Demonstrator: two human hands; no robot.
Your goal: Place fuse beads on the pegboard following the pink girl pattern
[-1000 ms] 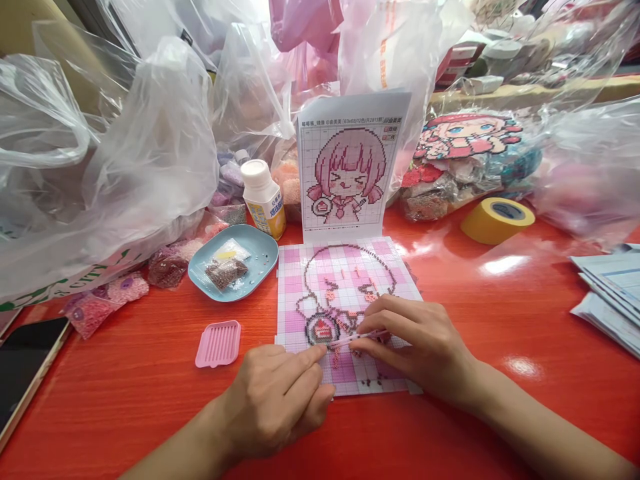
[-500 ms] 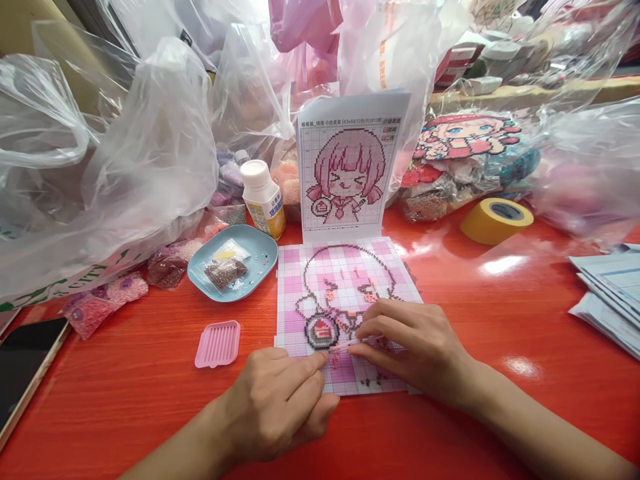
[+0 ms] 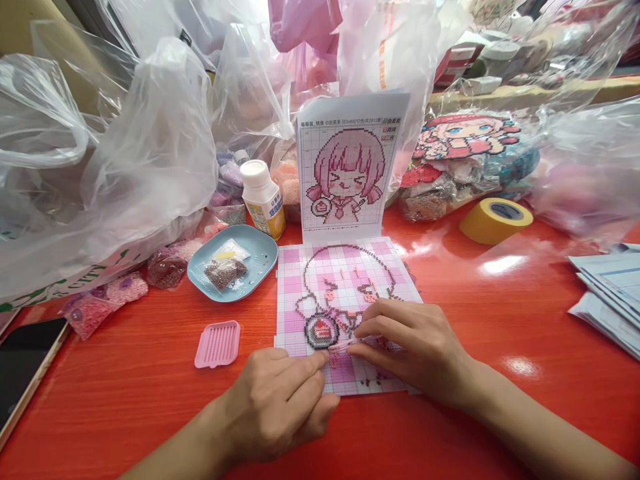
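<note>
A pegboard [image 3: 290,287] over a pink and white checked grid lies flat, with dark beads outlining a figure and a round cake motif [image 3: 322,331]. My right hand [image 3: 407,340] rests over its lower right part, thumb and fingers pinched on a thin pink tool [image 3: 341,347] that points left. My left hand [image 3: 285,400] is at the board's lower edge, fingers curled, with the index fingertip by the tool's tip below the motif. Whether the left fingers hold anything is hidden. Behind the board stands a printed pattern sheet [image 3: 345,180].
A blue plate [image 3: 263,267] with bead bags, a pink ridged tray [image 3: 217,344] and a white-capped bottle [image 3: 263,200] are left of the board. Yellow tape [image 3: 495,221] and papers [image 3: 610,293] lie right. Plastic bags [image 3: 150,133] crowd the back; a phone [image 3: 27,360] lies far left.
</note>
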